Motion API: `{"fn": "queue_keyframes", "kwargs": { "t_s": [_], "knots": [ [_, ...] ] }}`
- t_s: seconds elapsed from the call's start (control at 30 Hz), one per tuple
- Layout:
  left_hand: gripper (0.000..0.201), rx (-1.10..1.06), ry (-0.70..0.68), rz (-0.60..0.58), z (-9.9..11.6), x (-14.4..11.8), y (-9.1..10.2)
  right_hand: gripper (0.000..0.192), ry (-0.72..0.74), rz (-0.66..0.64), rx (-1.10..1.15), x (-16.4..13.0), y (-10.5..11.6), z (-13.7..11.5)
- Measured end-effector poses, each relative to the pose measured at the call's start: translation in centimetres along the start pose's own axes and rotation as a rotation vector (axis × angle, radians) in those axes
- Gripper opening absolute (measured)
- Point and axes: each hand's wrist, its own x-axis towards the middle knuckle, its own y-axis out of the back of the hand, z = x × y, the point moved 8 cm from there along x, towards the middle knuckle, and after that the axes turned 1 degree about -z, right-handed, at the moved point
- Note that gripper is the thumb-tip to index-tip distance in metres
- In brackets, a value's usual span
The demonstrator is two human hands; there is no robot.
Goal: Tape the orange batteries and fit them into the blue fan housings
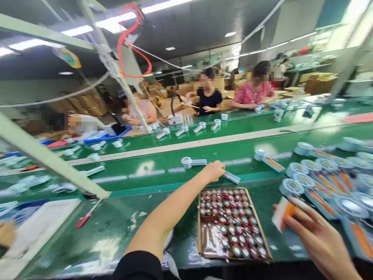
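Left hand [214, 171] reaches over the box of small round parts [233, 223] — fingers curled around a grey handled unit [231, 177] lying on the green belt [151, 167]. Right hand [316, 237] pinches a white-and-orange piece [283, 212], near the stacked units [320, 179].

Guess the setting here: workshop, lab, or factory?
Likely a factory assembly line: a long green conveyor belt carrying identical handheld units, a cardboard tray of small round parts, and seated workers along the far side.

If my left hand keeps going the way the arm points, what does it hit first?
The left hand already rests on a grey handle piece on the green belt. Straight on lies bare belt, then probably the pale divider strip; depth is unclear.
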Motion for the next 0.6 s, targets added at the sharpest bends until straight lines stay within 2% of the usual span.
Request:
{"fn": "queue_keyframes", "kwargs": {
  "t_s": [0.07, 0.13, 0.2, 0.3, 0.37, 0.43, 0.6],
  "knots": [
    [0.031, -0.1, 0.017, 0.011, 1.1, 2.7, 0.1, 0.066, 0.012, -0.072, 0.005, 2.4, -1.1, -2.2],
    [0.034, -0.18, 0.043, 0.023, 1.6, 4.6, 0.5, 0.064, 0.109, -0.143, -0.026, 6.0, -3.1, -4.3],
    [0.036, -0.242, 0.083, 0.023, 1.2, 5.5, 1.0, 0.055, 0.214, -0.227, -0.226, 9.7, -5.8, -5.5],
    [0.039, -0.305, 0.154, -0.004, -0.2, 5.5, 1.5, 0.038, 0.312, -0.375, -0.637, 13.6, -10.4, -5.0],
    [0.036, -0.339, 0.197, -0.031, -1.1, 5.2, 1.7, 0.028, 0.343, -0.453, -0.788, 14.7, -12.7, -4.3],
    [0.034, -0.378, 0.229, -0.055, -1.7, 5.1, 1.5, 0.023, 0.361, -0.517, -0.899, 15.0, -14.0, -3.5],
    [0.033, -0.467, 0.259, -0.061, -2.0, 6.2, 0.7, 0.031, 0.358, -0.607, -1.167, 15.4, -14.2, -2.1]
  ]
}}
